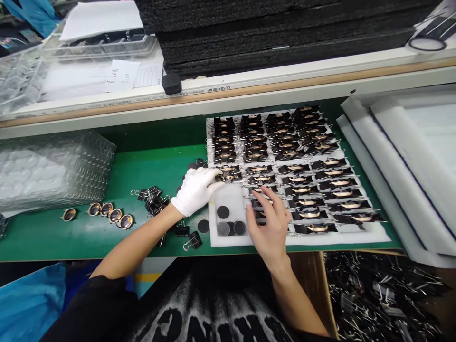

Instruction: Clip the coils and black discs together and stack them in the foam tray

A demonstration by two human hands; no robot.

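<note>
My left hand (195,191), in a white glove, pinches a black binder clip (224,175) at the front end of the left column on a white foam sheet (228,195). That clip stands among rows of black binder clips (299,179) clamped on thin gold-edged pieces. My bare right hand (269,223) is over the clips in the neighbouring column, its fingers apart and curved; I see nothing held in it. Black round discs (223,212) lie on the foam between my hands. Loose binder clips (153,199) are heaped left of my gloved hand.
Gold-rimmed round pieces (126,221) lie on the green table (124,173). Stacked clear plastic trays (53,166) stand at left, and white foam-wrapped panels (399,175) lean at right. A shelf edge (249,85) crosses behind. A box of binder clips (384,294) is below right.
</note>
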